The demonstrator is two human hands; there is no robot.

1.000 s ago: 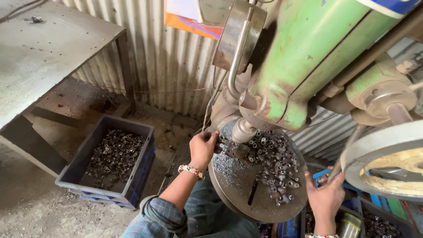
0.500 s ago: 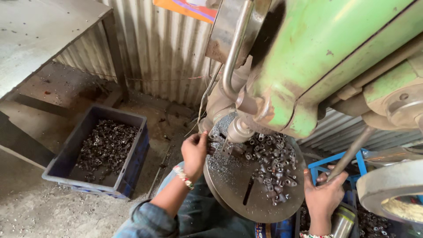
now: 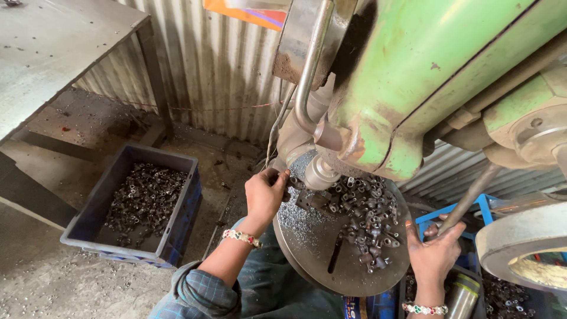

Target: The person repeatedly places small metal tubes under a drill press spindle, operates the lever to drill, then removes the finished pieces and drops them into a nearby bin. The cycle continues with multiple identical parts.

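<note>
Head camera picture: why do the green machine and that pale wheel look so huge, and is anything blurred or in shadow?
Head view: the green drill press and pale wheel sit closest to the lens, so they loom large; daylight is soft, without glare; the round table and left hand are sharp; the right hand is slightly soft; shadow lies under the bench.

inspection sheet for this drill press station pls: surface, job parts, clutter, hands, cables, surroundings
Surface: round steel drill table, dusted with metal filings, slot visible.
Job's things: small metal parts heaped on the table under the spindle; green drill press head above.
Clutter: blue crate of similar parts on the floor; blue crates at right, partly hidden.
Grippers: left hand at the table's back edge beside the spindle, what it pinches cannot be told; right hand on the feed lever.
Cables: thin wires hang behind the spindle.
Surroundings: corrugated metal wall, steel bench, gritty floor.
</note>
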